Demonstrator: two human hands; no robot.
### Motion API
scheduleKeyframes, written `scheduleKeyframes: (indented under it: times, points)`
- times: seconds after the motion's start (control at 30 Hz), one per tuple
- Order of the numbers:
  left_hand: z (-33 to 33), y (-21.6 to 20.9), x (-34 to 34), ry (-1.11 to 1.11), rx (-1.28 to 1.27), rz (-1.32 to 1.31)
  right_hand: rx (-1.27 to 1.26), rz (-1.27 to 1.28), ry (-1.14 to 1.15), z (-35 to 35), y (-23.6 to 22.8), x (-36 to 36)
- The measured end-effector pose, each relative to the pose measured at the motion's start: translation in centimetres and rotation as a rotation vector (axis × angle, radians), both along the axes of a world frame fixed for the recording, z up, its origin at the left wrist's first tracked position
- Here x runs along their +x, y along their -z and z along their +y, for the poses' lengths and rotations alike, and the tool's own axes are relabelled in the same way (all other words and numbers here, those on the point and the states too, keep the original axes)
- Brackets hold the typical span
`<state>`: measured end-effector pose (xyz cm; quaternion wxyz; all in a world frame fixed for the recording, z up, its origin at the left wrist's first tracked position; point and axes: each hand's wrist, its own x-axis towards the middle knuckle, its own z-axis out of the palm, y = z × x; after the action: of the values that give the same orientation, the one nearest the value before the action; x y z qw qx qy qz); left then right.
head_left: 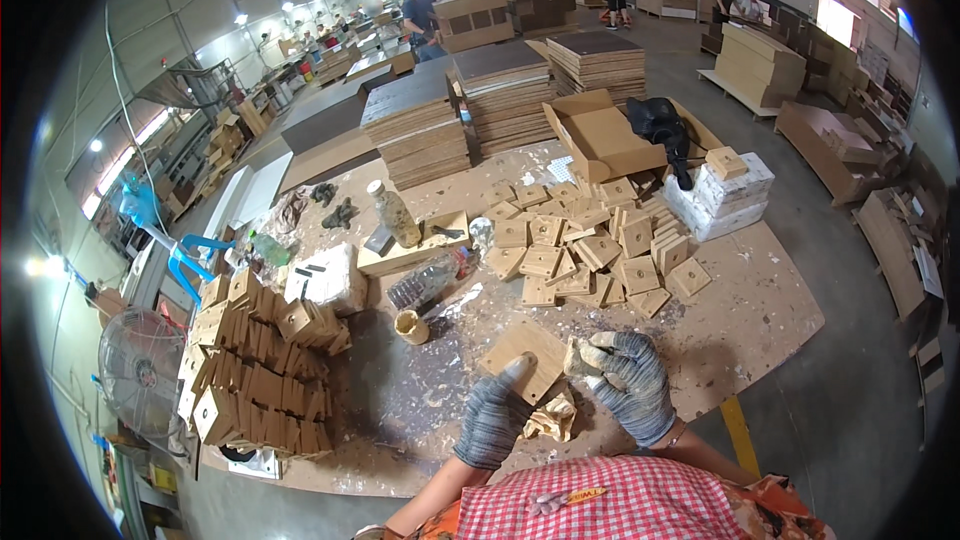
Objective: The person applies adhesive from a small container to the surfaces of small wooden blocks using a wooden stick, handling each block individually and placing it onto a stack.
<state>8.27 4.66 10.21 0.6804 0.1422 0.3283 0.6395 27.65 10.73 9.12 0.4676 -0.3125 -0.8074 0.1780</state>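
My left hand (492,422), in a grey knit glove with a bare thumb tip, grips a square wooden board (528,348) by its near edge, the thumb lying on top. To the right, my gloved right hand (634,382) is closed, its fingers pinching a small pale tan folded piece (576,358) beside the board's right edge. Whether that piece is cloth or paper I cannot tell. Below the board, between my hands, lies a crumpled tan wad (554,420) on the paint-spotted table (430,440).
Loose square wooden pieces with holes (575,250) are heaped beyond my hands. Rows of similar pieces (265,370) stand stacked at left. A small tan cup (411,327), a clear plastic bottle (420,283) and an open cardboard box (600,140) share the table. People work far behind.
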Motion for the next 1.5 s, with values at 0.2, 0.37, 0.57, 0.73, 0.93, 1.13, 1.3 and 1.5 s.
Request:
scheduleKeyframes:
  times: [0.2, 0.37, 0.57, 0.73, 0.93, 1.13, 1.3, 1.5]
  points:
    - [0.3, 1.2, -1.4, 0.098, -0.116, 0.066, -0.102, 0.103, 0.001, 0.5, 0.4, 0.3]
    - [-0.2, 0.7, -2.8, 0.288, -0.044, 0.550, -0.172, 0.053, -0.033, 0.6, 0.4, 0.5]
    - [0.2, 1.3, -3.3, 0.367, -0.213, 0.482, 0.012, -0.085, -0.064, 1.2, 0.2, 0.5]
    - [1.0, 2.9, -1.5, -0.013, -0.029, 0.092, -0.427, 0.303, -0.135, 0.1, 1.1, -0.6]
    - [0.4, 2.5, 0.4, -0.077, -0.177, 0.124, 0.015, -0.085, -0.298, -1.3, 1.8, -2.9]
    - [0.1, 4.0, 0.5, -0.102, -0.149, 0.138, 0.004, -0.096, -0.222, -1.5, 2.4, -2.2]
    - [-0.4, 4.1, 0.5, -0.139, 0.028, 0.019, -0.006, -0.043, -0.047, -0.4, 3.2, -0.6]
    - [-1.3, 1.9, 0.0, -0.103, 0.040, 0.038, -0.394, 0.419, -0.028, 0.4, 2.9, 0.5]
